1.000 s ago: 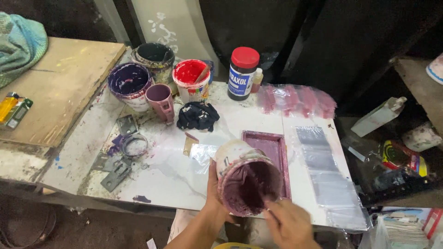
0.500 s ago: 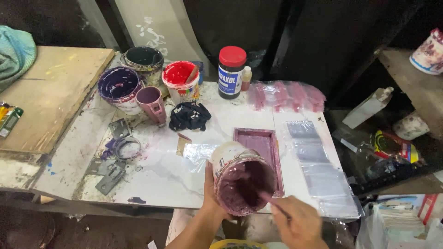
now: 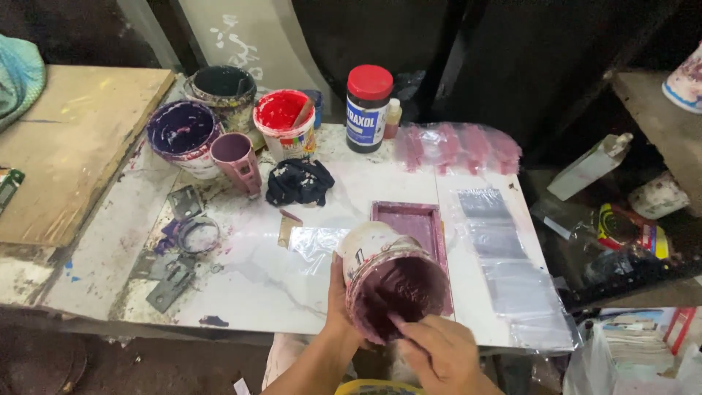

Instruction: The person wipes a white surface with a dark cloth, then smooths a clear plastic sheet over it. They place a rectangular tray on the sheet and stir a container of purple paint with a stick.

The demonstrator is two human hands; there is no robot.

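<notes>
1. Left hand (image 3: 338, 307): bare, no glove, ring or watch visible; forearm bare, no sleeve in view.
2. Right hand (image 3: 439, 352): bare, no glove or ring; fingertips carry faint purple smears; wrist uncovered to the frame's lower edge.

Tilted white tub (image 3: 387, 274) — purple inside

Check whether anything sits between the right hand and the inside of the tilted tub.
Nothing visible does. The left hand holds the tub tilted toward the person, and the right hand already reaches its fingers into the purple-coated opening.
</notes>
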